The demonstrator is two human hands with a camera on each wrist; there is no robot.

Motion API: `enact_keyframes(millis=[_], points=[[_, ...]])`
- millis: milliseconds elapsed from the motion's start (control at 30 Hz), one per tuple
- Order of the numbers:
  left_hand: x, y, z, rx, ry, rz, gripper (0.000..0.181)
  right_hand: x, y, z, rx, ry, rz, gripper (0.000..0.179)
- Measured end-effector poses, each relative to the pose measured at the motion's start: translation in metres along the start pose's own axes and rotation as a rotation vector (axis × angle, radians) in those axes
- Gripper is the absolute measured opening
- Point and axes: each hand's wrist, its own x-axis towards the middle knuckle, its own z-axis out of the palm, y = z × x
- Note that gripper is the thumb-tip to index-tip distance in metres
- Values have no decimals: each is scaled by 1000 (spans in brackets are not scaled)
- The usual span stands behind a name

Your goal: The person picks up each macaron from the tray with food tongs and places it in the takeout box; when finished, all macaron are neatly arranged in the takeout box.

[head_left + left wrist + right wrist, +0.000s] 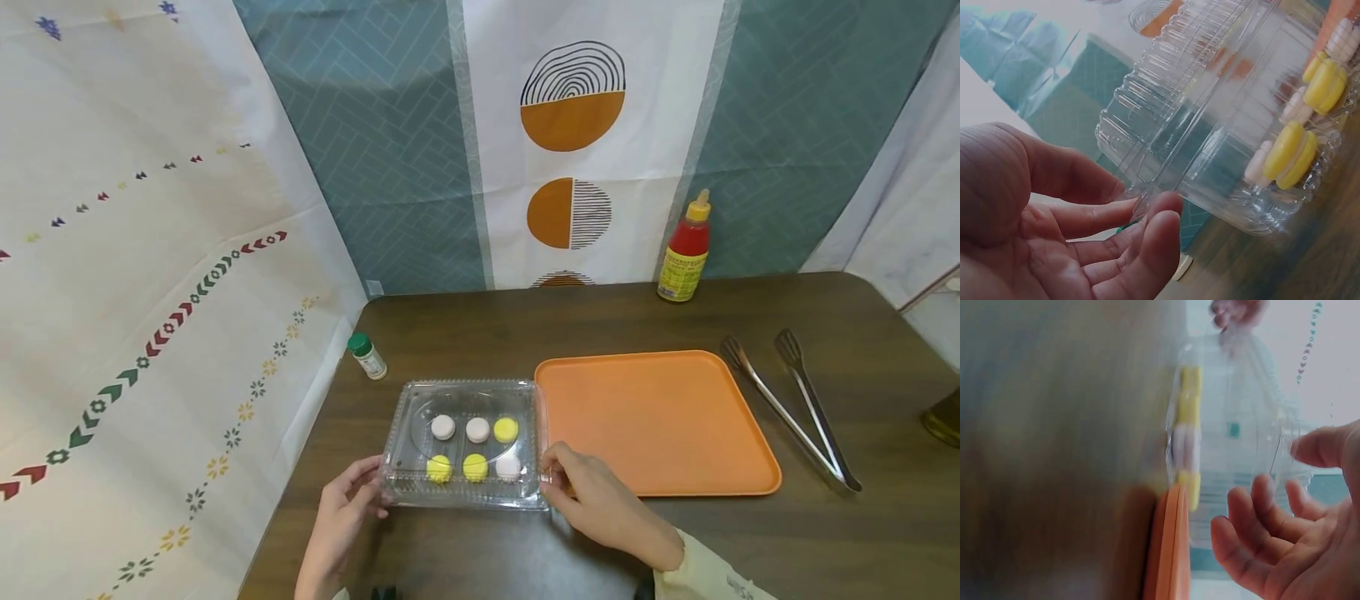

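A clear plastic clamshell box (pixel 465 492) sits with its lid on near the front of the table, holding several yellow macarons (pixel 475 467) and pale macarons (pixel 443 427) in two rows. At its front left corner my left hand (pixel 347 510) pinches the rim between thumb and fingers; the left wrist view shows this grip close up. My right hand (pixel 596 498) has thumb and forefinger on the rim at the front right corner, its other fingers loosely bent in the right wrist view. Right of the box, an orange tray (pixel 660 425) lies flat, its left edge close beside the box.
Metal tongs (pixel 806 417) lie spread right of the tray. A red sauce bottle (pixel 684 250) with a yellow cap stands at the back edge, and a small green-capped jar (pixel 367 357) at the back left. A dark glass object (pixel 943 419) shows at the right edge.
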Motion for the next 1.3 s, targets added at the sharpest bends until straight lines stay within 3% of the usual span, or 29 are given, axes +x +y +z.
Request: enact_keyframes(millis=[67, 167, 333, 433, 633, 833, 1300], points=[[0, 0, 1, -2, 1, 0, 33, -1, -3, 1, 98, -15, 61, 26], [0, 1, 2, -1, 1, -10, 33, -4, -8, 2, 157, -32, 159, 33], [-1, 2, 3, 10, 4, -9, 34, -9, -14, 5, 220, -81, 343, 30], [0, 1, 3, 9, 7, -1, 35, -10, -15, 9, 276, -92, 410, 25], [4, 0, 5, 7, 14, -14, 36, -7, -12, 11, 460, -141, 416, 34], [5, -1, 6, -13, 13, -29, 37, -8, -10, 13, 572, -156, 440, 35], [9, -3, 8, -22, 20, -11, 39, -8, -7, 12, 610, -149, 394, 34]])
